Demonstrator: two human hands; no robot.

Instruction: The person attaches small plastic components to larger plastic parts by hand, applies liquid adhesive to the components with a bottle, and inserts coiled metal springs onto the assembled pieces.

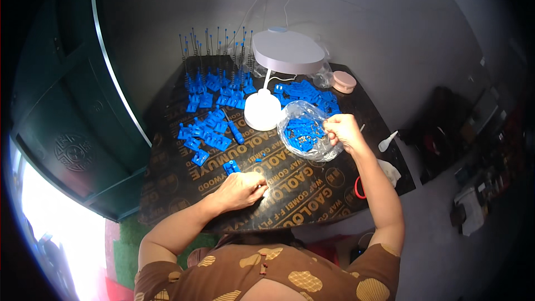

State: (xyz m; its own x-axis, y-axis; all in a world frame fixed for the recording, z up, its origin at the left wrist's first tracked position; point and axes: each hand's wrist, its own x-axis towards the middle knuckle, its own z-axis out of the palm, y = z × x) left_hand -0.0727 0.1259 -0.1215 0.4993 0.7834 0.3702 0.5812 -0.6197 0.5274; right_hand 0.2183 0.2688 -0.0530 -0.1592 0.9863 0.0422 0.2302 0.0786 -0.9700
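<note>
The blue plastic block-like part (pixel 229 167) lies on the dark printed tabletop (pixel 186 203), just beyond the curled left hand (pixel 242 191), the nearer one, its visible end pointing forward and slightly left. The right hand (pixel 341 132), fingertips drawn together, is at the right edge of the clear plastic bag (pixel 324 155) of small blue pieces (pixel 301 136); what either grips, I cannot tell.

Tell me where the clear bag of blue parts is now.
In the head view, the clear bag sits right of centre on the table, just right of the white lamp base, with the right hand at its right edge.
</note>
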